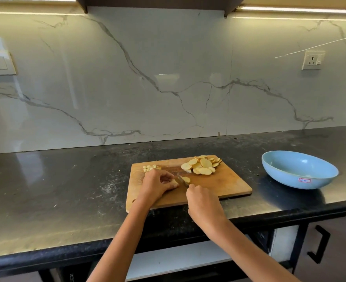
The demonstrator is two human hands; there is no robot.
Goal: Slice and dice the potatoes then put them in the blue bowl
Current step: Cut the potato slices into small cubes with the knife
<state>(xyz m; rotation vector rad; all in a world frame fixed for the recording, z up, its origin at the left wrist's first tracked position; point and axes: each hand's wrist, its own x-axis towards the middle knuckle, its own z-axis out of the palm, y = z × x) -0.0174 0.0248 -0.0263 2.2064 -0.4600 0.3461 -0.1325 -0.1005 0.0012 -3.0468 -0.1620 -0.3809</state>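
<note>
A wooden cutting board [225, 186] lies on the dark counter. A pile of round potato slices [203, 164] sits at its far right, and a few small diced pieces [149, 167] lie at its far left. My left hand [157, 185] pinches a potato slice against the board. My right hand [203, 202] grips a knife [182, 180], whose blade rests across the slice [186, 179] between the two hands. The blue bowl [299, 169] stands on the counter to the right of the board and looks empty.
The dark counter [66, 190] stretches left and right, backed by a marble wall with a socket [312, 60] at the right. A cabinet door with a black handle [319, 244] is below the counter edge at the right.
</note>
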